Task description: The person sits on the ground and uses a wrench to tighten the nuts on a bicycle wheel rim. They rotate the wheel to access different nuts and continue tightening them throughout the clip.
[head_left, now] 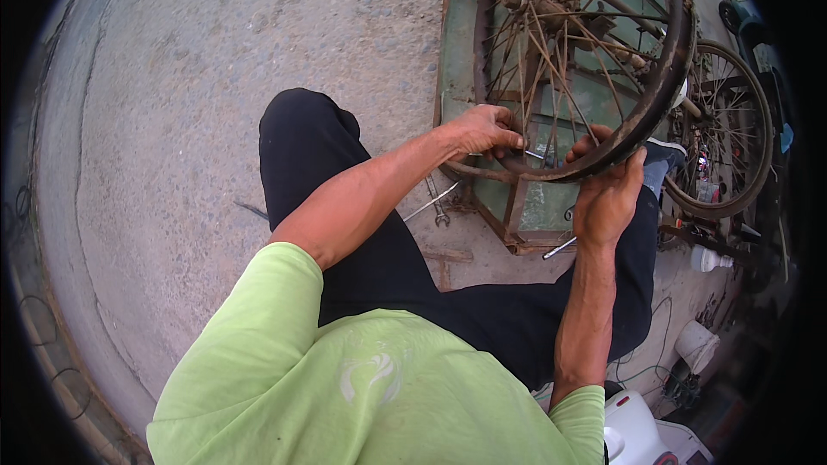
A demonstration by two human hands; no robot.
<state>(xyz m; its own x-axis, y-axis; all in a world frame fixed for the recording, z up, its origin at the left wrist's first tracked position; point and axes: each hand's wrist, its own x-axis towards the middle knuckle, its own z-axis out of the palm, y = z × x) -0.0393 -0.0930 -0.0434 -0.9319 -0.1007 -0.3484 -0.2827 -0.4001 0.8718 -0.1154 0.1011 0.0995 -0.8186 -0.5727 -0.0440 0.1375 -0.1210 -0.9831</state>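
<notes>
A rusty spoked bicycle wheel rim (663, 77) stands over a green metal frame (457, 60) on the concrete ground. My left hand (482, 131) grips the near lower edge of the rim, with a thin metal tool or spoke (536, 154) poking out beside its fingers. My right hand (607, 194) holds the rim from below at its lower right. The hub (515, 0) and many spokes show above my hands.
A wrench (433, 200) and another metal tool (560, 247) lie on the ground by my knees. A second spoked wheel (728, 133) stands at the right. White containers (696, 344) and cables sit at the lower right. Bare concrete spreads to the left.
</notes>
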